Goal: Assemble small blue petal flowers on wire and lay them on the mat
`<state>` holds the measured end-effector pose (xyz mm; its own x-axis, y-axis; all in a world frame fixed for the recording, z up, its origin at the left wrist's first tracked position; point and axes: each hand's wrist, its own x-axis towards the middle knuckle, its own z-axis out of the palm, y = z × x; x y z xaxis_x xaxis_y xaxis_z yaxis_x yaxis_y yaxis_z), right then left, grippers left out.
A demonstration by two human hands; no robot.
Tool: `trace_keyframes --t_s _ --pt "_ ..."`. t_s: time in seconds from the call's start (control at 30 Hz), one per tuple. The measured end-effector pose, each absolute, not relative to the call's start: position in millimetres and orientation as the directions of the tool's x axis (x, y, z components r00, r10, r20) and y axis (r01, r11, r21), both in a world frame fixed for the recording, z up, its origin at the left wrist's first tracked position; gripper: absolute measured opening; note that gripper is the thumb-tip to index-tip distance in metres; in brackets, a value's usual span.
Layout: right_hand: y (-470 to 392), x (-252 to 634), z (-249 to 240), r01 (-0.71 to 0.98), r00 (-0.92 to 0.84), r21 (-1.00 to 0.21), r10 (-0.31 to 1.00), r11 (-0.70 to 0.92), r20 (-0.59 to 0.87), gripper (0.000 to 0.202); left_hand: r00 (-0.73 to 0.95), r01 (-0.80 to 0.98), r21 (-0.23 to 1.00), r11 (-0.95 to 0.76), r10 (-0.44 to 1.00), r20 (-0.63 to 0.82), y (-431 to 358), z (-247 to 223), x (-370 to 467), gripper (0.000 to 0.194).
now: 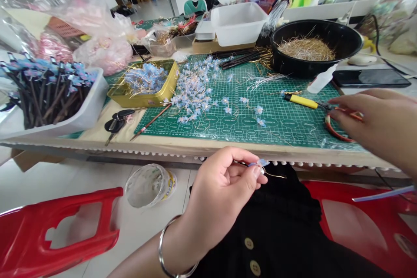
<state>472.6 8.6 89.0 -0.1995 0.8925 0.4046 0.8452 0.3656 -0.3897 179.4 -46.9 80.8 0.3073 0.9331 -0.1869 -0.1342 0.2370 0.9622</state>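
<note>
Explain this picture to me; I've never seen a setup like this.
There is no machine here: these are a person's two bare hands. The single picture comes from a camera worn on that person's head, looking forward and down. The left hand pinches a small blue flower with a thin wire sticking out. The right hand is at the orange-handled scissors; whether it grips them is hard to tell. On the table lies a green cutting mat with loose blue flowers and a yellow-handled tool. A gold tin holds more flowers.
</note>
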Motion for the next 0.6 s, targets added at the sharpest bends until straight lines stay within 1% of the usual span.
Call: trace_keyframes --t_s 0.03,0.07,0.13,0.17,0.2,0.27,0.33,0.43,0.5,0.57,0.6 --pt "-7 455 93 0.854 -0.195 -0.371 0.886 0.364 0.420 0.024 0.301 -0.122 0.964 0.235 0.935 -0.190 -46 81 181 0.004" --pt "-22 437 97 0.852 -0.220 -0.371 0.895 0.369 0.387 0.021 0.297 -0.115 0.965 0.236 0.935 -0.193 -46 82 182 0.004" --pt "-47 405 101 0.751 -0.356 -0.456 0.874 0.478 0.331 0.015 0.298 -0.112 0.963 0.246 0.933 -0.204 -44 83 184 0.004" --pt "-54 392 102 0.717 -0.397 -0.481 0.863 0.504 0.313 0.012 0.299 -0.114 0.961 0.252 0.931 -0.209 -43 84 185 0.004" --pt "-59 383 101 0.694 -0.400 -0.509 0.861 0.509 0.315 0.010 0.298 -0.119 0.958 0.260 0.930 -0.216 -42 85 185 0.005" --pt "-59 373 96 0.676 -0.387 -0.544 0.867 0.497 0.313 0.014 0.302 -0.133 0.949 0.287 0.923 -0.237 -42 85 185 0.006" --pt "-54 372 91 0.685 -0.383 -0.531 0.867 0.499 0.320 0.019 0.320 -0.167 0.932 0.323 0.911 -0.259 -41 83 184 0.006" --pt "-48 374 84 0.724 -0.404 -0.433 0.839 0.537 0.365 0.020 0.357 -0.223 0.904 0.365 0.893 -0.273 -42 78 182 0.006" --pt "-49 374 84 0.753 -0.383 -0.382 0.829 0.536 0.408 0.017 0.361 -0.237 0.898 0.371 0.892 -0.274 -41 76 183 0.006" --pt "-54 372 87 0.776 -0.326 -0.383 0.838 0.501 0.438 0.011 0.338 -0.215 0.911 0.353 0.902 -0.269 -41 76 184 0.005" --pt "-57 371 88 0.779 -0.292 -0.408 0.851 0.477 0.437 0.010 0.321 -0.192 0.924 0.330 0.911 -0.259 -40 77 185 0.005"
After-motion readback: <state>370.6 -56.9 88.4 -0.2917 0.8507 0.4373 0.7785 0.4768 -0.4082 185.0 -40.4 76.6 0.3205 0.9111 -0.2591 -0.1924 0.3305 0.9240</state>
